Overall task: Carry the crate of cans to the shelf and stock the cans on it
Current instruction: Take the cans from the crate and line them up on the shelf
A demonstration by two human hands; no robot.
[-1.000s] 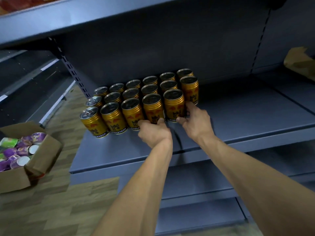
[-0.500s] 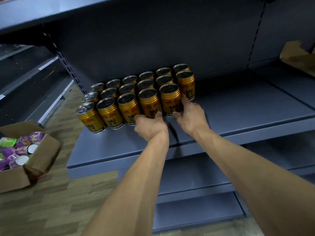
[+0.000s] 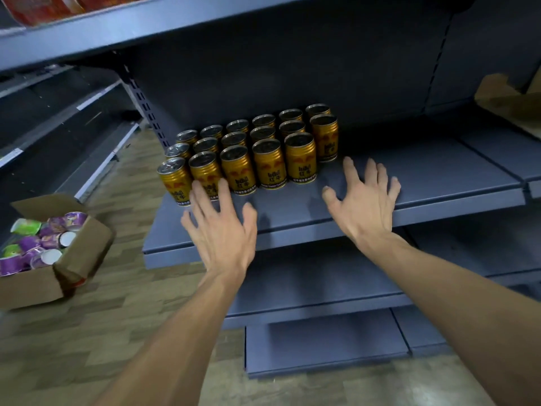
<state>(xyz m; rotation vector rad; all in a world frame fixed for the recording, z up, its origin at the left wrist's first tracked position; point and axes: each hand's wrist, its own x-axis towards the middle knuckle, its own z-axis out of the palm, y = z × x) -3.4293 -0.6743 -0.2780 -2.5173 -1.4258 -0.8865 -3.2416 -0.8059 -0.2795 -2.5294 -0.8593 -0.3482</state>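
Several gold cans (image 3: 269, 164) stand upright in three tight rows on the blue-grey shelf (image 3: 439, 174), toward its left end. My left hand (image 3: 222, 230) hovers in front of the leftmost front cans with fingers spread, holding nothing. My right hand (image 3: 363, 200) is over the shelf's front edge to the right of the cans, fingers also spread and empty. Neither hand touches a can. No crate is in view by the shelf.
A cardboard box (image 3: 73, 259) of purple and green cups sits on the wooden floor at the left. Lower shelves (image 3: 322, 291) jut out below. Brown cardboard (image 3: 509, 98) lies on the neighbouring shelf at the right. An upper shelf (image 3: 175, 22) overhangs the cans.
Both hands have let go of the front-row cans and pulled back toward me, fingers opening wide. The cans stay in place.
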